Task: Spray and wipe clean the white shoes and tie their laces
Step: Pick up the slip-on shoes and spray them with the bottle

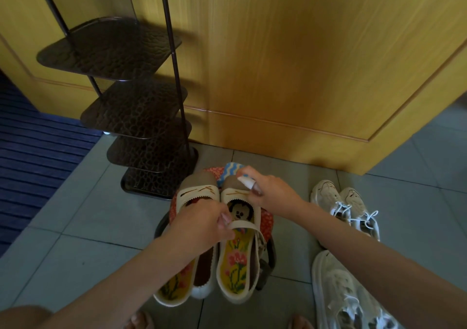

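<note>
Head view, looking down at grey floor tiles (75,227).

- Centre: pair of cream-white slip-on shoes (237,288), toes toward 12 o'clock, resting on a red patterned cushion (267,224). Inside each is a yellow insole (236,265) stitched with pink flowers; the right one also shows a cartoon mouse face at its front end.
- Left hand (199,227): fingers curled, pinching the heel strap (243,225) of the right shoe.
- Right hand (271,192): closed round a small white spray bottle (246,181), nozzle toward 9 o'clock, just above the shoe toes – bottle body hidden in the fist.
- Blue wavy cloth (231,168) at 12 o'clock, touching the shoe toes.
- At 3 o'clock: white sneakers (348,202), laces (341,208) loose. At 5 o'clock – second white pair (341,290).
- At 10 o'clock: dark tiered shoe rack (121,111).
</note>
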### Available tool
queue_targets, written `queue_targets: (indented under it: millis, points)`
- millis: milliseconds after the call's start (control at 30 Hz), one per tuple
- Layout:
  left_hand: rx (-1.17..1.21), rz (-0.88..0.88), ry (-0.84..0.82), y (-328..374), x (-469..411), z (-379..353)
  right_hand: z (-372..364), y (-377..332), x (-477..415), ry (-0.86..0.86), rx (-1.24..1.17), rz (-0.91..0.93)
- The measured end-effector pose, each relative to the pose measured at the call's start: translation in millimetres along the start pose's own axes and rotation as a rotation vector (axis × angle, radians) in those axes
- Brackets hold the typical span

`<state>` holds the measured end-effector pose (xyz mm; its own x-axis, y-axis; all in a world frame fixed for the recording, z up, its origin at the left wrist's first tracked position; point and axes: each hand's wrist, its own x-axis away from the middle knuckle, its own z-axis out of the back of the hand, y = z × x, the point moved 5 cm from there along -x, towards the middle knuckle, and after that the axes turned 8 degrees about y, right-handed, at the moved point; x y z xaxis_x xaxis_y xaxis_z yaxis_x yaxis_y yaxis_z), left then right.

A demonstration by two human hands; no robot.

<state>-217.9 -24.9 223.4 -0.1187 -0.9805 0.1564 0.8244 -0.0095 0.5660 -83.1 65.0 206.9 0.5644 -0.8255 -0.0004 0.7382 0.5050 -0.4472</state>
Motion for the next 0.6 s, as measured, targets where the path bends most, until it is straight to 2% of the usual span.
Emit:
queue_targets:
  millis: [233, 400, 600]
  points:
    - [-0.033, -0.041, 0.040, 1.6, -3.5, 1.1, 1.2, 1.3, -4.6, 0.036, 0.083, 0.022]
    - [-0.041, -0.047, 0.036, 0.6, -2.1, 0.8, 0.7, -2.6, -5.2, 0.028, -0.043, 0.047]
    - [-0.034, -0.027, 0.025, -1.2, -1.2, -0.6, -0.2, -1.8, -3.5, 0.001, 0.089, 0.065]
